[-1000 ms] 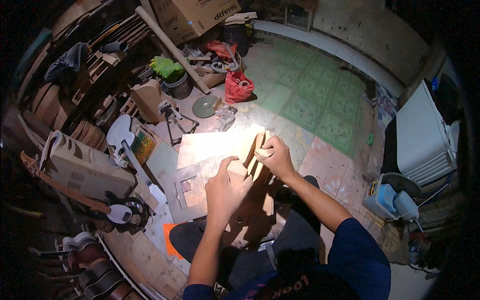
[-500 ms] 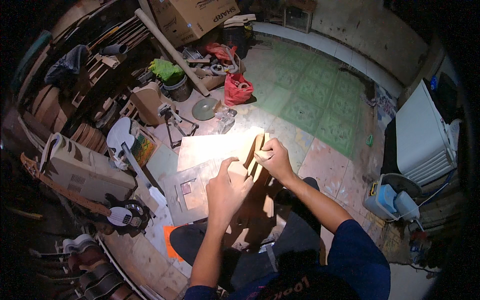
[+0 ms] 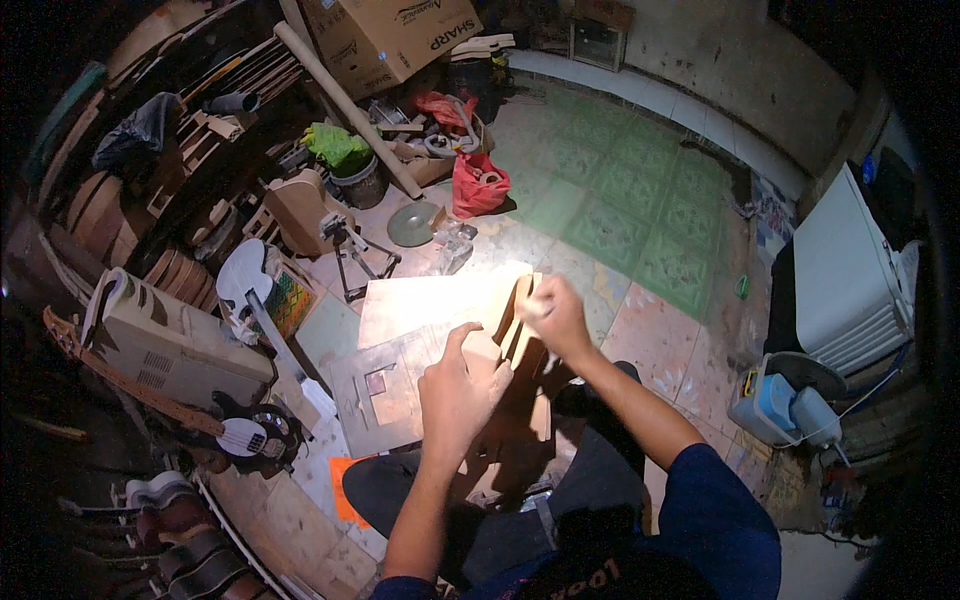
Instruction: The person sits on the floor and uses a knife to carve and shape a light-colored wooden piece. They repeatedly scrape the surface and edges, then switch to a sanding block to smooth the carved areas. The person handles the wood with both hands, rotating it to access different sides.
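The wooden piece by the table's right edge could have slipped if the left hand held it too loosely. Its fingers bent around the wood, thumb apart. The right hand leaned in, bent, too blurry to tell if its fingers clenched anything.

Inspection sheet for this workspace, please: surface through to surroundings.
Surface: brightly lit pale board; a grey plate with a cutout overlaps it.
Job's things: pale wooden workpiece, between the hands.
Clutter: red bag and green bag beyond the board.
Hands: left hand grips the workpiece; right hand blurred at its far end, hold unclear.
Cables: thin pale cord, right side.
Surroundings: tiled floor; dark guitar left, white appliance right.
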Action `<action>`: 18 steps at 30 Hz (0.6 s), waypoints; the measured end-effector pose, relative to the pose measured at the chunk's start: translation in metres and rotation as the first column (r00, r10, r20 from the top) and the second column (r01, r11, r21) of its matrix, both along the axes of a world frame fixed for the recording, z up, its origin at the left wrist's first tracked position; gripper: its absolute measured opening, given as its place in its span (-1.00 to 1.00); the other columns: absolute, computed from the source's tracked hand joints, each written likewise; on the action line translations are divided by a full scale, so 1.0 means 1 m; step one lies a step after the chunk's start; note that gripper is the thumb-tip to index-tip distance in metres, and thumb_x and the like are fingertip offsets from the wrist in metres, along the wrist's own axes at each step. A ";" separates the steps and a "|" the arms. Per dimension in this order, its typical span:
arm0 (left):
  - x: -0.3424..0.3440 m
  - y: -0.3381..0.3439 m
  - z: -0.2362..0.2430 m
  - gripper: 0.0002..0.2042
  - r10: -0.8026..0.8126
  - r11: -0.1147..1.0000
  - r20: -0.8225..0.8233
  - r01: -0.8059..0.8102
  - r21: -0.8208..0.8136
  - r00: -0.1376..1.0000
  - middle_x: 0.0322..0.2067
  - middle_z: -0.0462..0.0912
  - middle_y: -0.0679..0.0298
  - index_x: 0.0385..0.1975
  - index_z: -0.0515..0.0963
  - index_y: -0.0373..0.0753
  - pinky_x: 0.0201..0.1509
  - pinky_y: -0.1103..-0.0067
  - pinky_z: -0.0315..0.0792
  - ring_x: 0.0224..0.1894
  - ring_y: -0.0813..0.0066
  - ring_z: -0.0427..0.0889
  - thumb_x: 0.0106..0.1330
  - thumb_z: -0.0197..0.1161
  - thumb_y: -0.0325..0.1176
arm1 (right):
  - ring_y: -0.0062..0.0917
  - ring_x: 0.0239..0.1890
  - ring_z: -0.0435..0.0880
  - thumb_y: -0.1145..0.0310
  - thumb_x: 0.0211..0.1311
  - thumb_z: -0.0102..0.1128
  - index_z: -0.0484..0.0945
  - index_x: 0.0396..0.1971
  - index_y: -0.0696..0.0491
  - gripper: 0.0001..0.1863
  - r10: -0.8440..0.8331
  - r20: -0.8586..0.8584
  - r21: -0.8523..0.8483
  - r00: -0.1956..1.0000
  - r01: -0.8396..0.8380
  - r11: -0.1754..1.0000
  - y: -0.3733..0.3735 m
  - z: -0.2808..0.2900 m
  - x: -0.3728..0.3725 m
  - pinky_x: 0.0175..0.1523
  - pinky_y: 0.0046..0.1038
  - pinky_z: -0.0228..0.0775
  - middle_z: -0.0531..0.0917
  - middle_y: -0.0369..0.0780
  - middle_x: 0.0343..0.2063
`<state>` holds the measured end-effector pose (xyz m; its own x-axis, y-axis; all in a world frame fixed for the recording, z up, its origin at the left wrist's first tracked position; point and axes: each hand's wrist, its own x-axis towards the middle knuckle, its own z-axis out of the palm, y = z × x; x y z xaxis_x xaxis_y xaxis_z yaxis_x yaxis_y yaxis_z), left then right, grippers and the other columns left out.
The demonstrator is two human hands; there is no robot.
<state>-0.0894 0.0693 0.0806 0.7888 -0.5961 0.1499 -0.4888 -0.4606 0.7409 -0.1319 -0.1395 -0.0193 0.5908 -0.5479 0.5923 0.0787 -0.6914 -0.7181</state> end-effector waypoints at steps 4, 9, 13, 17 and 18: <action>0.003 0.001 -0.002 -0.44 -0.003 1.000 0.008 0.003 0.009 1.000 -0.72 0.48 0.12 0.08 0.50 -0.10 -0.43 0.39 0.41 -0.63 0.25 0.53 0.02 0.44 -0.17 | -0.37 -0.37 0.60 0.42 -0.08 0.56 0.43 -0.41 0.11 -0.62 -0.023 -0.006 0.026 1.000 0.023 0.999 -0.013 0.015 0.008 -0.23 -0.41 0.45 0.57 -0.16 -0.44; 0.003 0.000 -0.007 -0.44 -0.018 1.000 0.019 0.019 -0.008 1.000 -0.68 0.54 0.09 0.09 0.50 -0.10 -0.40 0.38 0.44 -0.60 0.23 0.57 0.02 0.44 -0.17 | -0.39 -0.37 0.60 0.45 -0.06 0.53 0.43 -0.40 0.13 -0.63 0.068 0.003 -0.090 0.998 -0.068 0.994 0.005 -0.002 -0.003 -0.24 -0.42 0.45 0.57 -0.16 -0.44; 0.002 0.004 -0.008 -0.44 -0.019 0.999 0.017 0.020 -0.029 1.000 -0.68 0.53 0.11 0.09 0.49 -0.10 -0.40 0.39 0.44 -0.60 0.24 0.55 0.02 0.45 -0.20 | -0.36 -0.38 0.57 0.43 -0.08 0.55 0.42 -0.41 0.10 -0.62 -0.117 -0.017 0.099 0.993 0.118 0.988 -0.024 0.020 0.010 -0.23 -0.39 0.42 0.55 -0.18 -0.46; 0.002 0.006 -0.002 -0.44 -0.008 1.000 -0.011 0.008 -0.001 1.000 -0.71 0.46 0.17 0.09 0.49 -0.10 -0.42 0.42 0.41 -0.63 0.30 0.48 0.02 0.45 -0.23 | -0.39 -0.39 0.57 0.43 -0.06 0.54 0.41 -0.40 0.13 -0.62 0.129 -0.002 -0.196 0.992 -0.127 0.972 0.001 0.004 -0.002 -0.25 -0.40 0.43 0.53 -0.16 -0.48; 0.003 0.006 -0.002 -0.44 -0.016 1.000 0.000 0.016 -0.011 1.000 -0.71 0.45 0.18 0.09 0.49 -0.10 -0.43 0.43 0.41 -0.64 0.32 0.47 0.02 0.45 -0.23 | -0.39 -0.38 0.58 0.43 -0.04 0.54 0.42 -0.40 0.13 -0.62 0.140 -0.024 -0.231 0.990 -0.142 0.962 -0.008 0.008 -0.001 -0.25 -0.41 0.43 0.54 -0.16 -0.47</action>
<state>-0.0864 0.0751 0.0790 0.7795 -0.6067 0.1559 -0.4955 -0.4451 0.7459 -0.1330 -0.1471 -0.0117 0.6569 -0.3070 0.6886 0.1825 -0.8214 -0.5404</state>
